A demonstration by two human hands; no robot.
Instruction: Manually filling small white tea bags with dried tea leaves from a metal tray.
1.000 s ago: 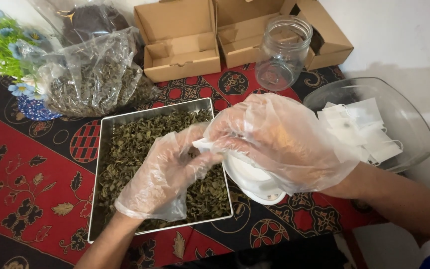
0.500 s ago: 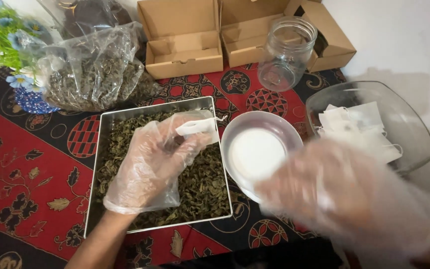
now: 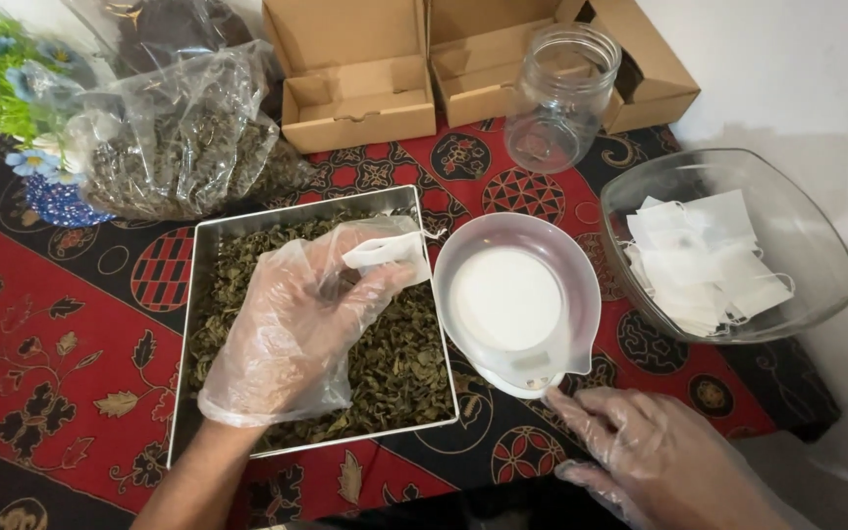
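Note:
My left hand (image 3: pixel 296 319), in a clear plastic glove, hovers over a metal tray (image 3: pixel 186 393) of dried green leaves (image 3: pixel 395 363) and pinches a small white filter bag (image 3: pixel 385 250) at its fingertips. My right hand (image 3: pixel 655 456), also gloved, lies low at the front with its fingers apart. Its fingertips touch the front edge of a small white scale (image 3: pixel 517 378). A clear round bowl (image 3: pixel 512 294) stands on that scale, just right of the tray.
A glass bowl (image 3: pixel 817 245) holding several white filter bags (image 3: pixel 704 265) stands at the right. Behind are a clear glass jar (image 3: pixel 556 98), open cardboard boxes (image 3: pixel 355 74), a plastic bag of dried leaves (image 3: pixel 174 147) and a blue vase with flowers (image 3: pixel 56 201). A red patterned cloth (image 3: pixel 41 314) covers the table.
My right hand let go of the filter bag and swept down to the front of the scale. My left hand kept the bag and stayed over the tray.

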